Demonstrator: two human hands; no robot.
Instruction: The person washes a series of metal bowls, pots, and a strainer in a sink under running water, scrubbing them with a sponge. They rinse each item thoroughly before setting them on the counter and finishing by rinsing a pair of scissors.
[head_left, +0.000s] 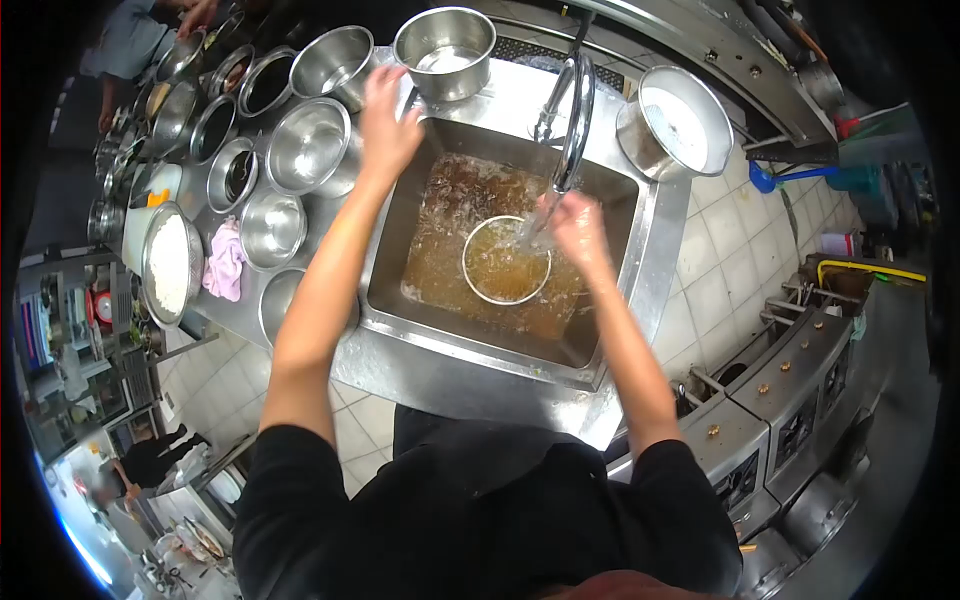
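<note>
My left hand is raised over the sink's left rear corner, beside a tall steel pot. Its fingers are apart and nothing is in them. Under the curved chrome faucet, my right hand is at the running water, blurred, its fingers not clear. Just left of that hand, a round metal-rimmed container sits in the sink, with yellowish water inside its rim. Brownish, bubbly water covers the sink's bottom.
Several steel bowls crowd the counter at left, near a pink cloth and a bowl of white food. Another pot stands at the sink's right rear. Stoves line the right; other people are at far left.
</note>
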